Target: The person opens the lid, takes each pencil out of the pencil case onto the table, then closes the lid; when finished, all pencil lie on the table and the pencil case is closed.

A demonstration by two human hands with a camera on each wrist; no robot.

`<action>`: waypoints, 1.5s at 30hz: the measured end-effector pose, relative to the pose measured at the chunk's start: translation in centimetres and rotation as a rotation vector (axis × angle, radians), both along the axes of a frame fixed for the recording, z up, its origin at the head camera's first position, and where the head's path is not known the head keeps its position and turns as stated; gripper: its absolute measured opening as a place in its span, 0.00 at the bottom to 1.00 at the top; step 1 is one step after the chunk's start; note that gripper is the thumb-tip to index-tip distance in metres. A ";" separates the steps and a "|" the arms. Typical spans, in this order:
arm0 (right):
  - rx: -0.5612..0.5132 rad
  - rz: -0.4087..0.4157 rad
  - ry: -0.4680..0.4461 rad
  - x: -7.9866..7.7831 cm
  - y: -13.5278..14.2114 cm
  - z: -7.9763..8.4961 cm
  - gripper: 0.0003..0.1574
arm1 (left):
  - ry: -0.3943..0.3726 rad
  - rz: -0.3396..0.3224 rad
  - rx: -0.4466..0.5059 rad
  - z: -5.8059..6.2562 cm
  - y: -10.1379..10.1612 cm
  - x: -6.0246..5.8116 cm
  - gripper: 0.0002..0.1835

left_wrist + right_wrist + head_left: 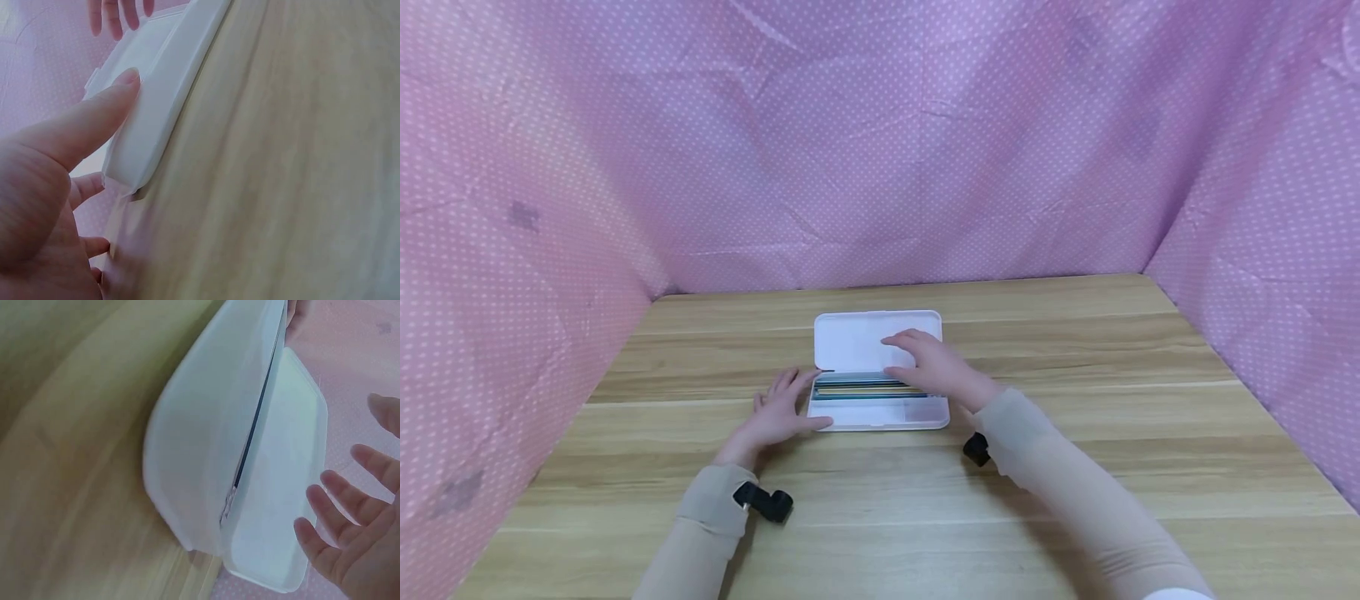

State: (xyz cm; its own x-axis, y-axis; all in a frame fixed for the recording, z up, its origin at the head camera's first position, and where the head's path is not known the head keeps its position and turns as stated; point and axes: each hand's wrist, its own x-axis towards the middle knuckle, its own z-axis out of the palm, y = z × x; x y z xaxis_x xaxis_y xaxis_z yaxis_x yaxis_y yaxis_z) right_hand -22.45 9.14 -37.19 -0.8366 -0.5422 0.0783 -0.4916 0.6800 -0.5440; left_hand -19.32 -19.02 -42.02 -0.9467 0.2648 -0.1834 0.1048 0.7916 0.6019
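Left hand [781, 412] spreads its thumb and fingers against the left end of the open white case [856, 358] on the table [880, 508]; the right hand [936, 367], fingers parted, hovers over its right half. Probably light, stiff, slippery plastic, best held by the base's ends.

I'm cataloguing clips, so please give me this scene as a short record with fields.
Container: white rectangular plastic case, lid open
Contents: slender dark and yellowish sticks, lying lengthwise
Left hand: bare left hand, touching the case's left end
Right hand: bare right hand, above the case's right side, holding nothing
Surface: wood-grained table
Backdrop: pink polka-dot cloth
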 end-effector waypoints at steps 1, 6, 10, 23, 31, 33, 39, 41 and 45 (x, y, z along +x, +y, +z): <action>-0.002 0.006 -0.007 0.0 -0.1 -0.1 0.32 | 0.003 0.001 -0.002 -0.1 0.0 0.0 0.48; 0.023 0.020 -0.068 0.3 -0.7 -0.6 0.31 | 0.014 0.008 -0.006 -0.3 -0.1 0.1 0.48; 0.063 0.045 -0.088 0.4 -1.2 -1.0 0.29 | 0.014 0.015 0.003 -0.3 -0.2 0.3 0.48; 0.170 0.129 -0.058 0.3 -1.7 -1.5 0.21 | 0.046 0.009 0.023 -0.2 0.1 0.4 0.48; 0.212 0.119 -0.057 0.3 -1.9 -1.2 0.19 | 0.044 0.007 0.025 -0.2 0.3 0.4 0.47; 0.226 0.123 -0.066 0.2 -2.0 -1.1 0.19 | 0.040 0.009 0.028 -0.1 0.3 0.5 0.47; 0.242 0.132 -0.087 -0.3 -2.1 -1.1 0.19 | 0.046 0.012 0.027 -0.2 0.3 0.5 0.47; 0.242 0.134 -0.095 -0.5 -2.0 -1.1 0.18 | 0.043 0.015 0.027 -0.2 0.3 0.4 0.47; 0.226 0.139 -0.128 -0.7 -1.9 -1.2 0.18 | 0.045 0.013 0.022 -0.4 0.3 0.3 0.47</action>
